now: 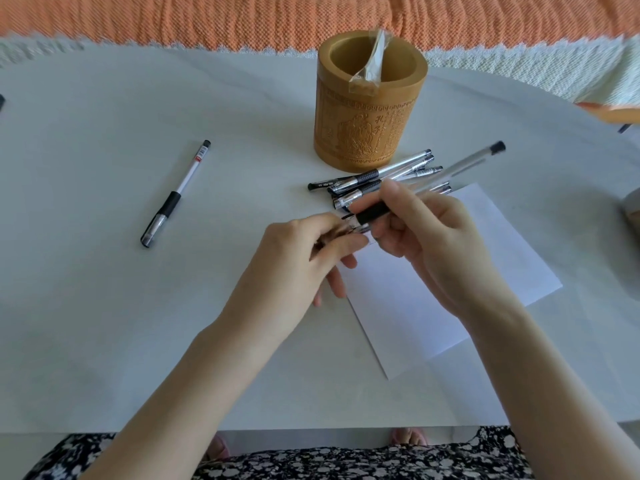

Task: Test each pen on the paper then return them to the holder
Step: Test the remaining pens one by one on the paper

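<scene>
Your right hand (433, 244) grips a pen (450, 171) by its black sleeve, slanted above the paper (450, 323). Your left hand (298, 258) pinches its near end, which is blurred. A pile (367, 181) of pens lies just before the holder (367, 109), which has a wrapper (370, 60) in it. A lone pen (176, 194) lies well apart on the left.

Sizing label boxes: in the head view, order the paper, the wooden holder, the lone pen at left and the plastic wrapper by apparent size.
1. paper, partly covered.
2. wooden holder.
3. lone pen and plastic wrapper: unsure; the pen is longer, the wrapper wider and partly inside the holder.
</scene>
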`<state>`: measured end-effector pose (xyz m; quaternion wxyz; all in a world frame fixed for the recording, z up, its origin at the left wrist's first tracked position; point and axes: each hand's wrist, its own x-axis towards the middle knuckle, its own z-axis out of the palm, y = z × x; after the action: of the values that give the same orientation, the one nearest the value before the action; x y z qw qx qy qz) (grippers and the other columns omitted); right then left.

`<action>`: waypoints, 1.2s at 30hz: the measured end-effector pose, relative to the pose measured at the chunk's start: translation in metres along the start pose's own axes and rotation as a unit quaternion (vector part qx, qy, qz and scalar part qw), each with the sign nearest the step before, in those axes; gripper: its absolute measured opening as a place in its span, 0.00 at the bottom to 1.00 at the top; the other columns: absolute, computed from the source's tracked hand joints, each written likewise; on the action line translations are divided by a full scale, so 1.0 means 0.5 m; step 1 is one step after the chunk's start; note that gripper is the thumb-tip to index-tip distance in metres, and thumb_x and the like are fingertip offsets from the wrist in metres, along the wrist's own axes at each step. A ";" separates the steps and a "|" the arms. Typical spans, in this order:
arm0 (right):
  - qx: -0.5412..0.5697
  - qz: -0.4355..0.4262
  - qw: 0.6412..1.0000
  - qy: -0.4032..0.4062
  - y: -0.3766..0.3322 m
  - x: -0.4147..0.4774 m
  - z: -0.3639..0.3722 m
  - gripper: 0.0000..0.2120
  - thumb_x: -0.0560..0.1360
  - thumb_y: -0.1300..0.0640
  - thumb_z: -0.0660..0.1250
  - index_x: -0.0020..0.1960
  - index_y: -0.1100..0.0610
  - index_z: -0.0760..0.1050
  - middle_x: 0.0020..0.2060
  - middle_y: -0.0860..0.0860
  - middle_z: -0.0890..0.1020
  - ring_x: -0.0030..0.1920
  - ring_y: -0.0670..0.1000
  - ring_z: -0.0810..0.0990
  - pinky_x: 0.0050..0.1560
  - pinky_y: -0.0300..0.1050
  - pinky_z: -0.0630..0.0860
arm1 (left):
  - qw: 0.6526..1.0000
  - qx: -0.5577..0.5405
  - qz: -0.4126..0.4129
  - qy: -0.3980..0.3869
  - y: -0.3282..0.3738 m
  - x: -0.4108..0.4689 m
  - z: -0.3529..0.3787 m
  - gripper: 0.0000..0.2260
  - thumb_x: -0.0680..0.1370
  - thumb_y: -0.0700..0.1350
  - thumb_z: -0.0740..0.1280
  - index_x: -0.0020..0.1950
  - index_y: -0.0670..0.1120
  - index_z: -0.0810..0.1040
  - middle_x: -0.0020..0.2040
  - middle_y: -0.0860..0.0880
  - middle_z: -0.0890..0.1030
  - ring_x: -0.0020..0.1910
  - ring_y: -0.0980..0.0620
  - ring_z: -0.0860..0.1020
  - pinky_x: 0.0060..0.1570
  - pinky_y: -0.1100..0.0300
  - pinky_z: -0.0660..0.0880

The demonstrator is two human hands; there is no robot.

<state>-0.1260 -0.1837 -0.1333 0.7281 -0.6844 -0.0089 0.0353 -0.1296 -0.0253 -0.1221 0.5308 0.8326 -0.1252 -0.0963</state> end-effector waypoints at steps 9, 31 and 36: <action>0.007 0.004 1.000 0.022 0.002 -0.002 -0.007 0.15 0.71 0.49 0.69 0.43 0.63 0.79 0.27 0.51 0.71 0.28 0.47 0.64 0.27 0.36 0.61 | 0.981 0.183 0.057 0.029 0.001 -0.001 0.007 0.14 0.78 0.51 0.60 0.33 0.54 0.63 0.28 0.72 0.71 0.27 0.61 0.70 0.26 0.67 0.62; 0.063 0.127 0.985 0.094 -0.008 0.024 -0.010 0.10 0.79 0.58 0.62 0.49 0.64 0.77 0.35 0.56 0.82 0.31 0.47 0.76 0.32 0.36 0.73 | 0.980 0.152 0.068 0.114 -0.025 0.005 -0.014 0.20 0.78 0.50 0.50 0.69 0.55 0.69 0.53 0.53 0.79 0.48 0.52 0.76 0.49 0.56 0.72; -0.043 0.115 0.987 0.108 -0.005 0.027 -0.018 0.09 0.79 0.64 0.62 0.51 0.67 0.79 0.36 0.56 0.84 0.31 0.47 0.79 0.29 0.35 0.72 | 0.979 0.147 0.074 0.124 -0.031 0.005 -0.021 0.18 0.79 0.48 0.53 0.67 0.55 0.72 0.50 0.53 0.79 0.46 0.53 0.77 0.45 0.60 0.71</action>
<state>-0.1119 -0.1919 -0.1316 0.6855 -0.7117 0.1471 0.0440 -0.1225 -0.0109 -0.1320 0.4198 0.8955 -0.1324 0.0663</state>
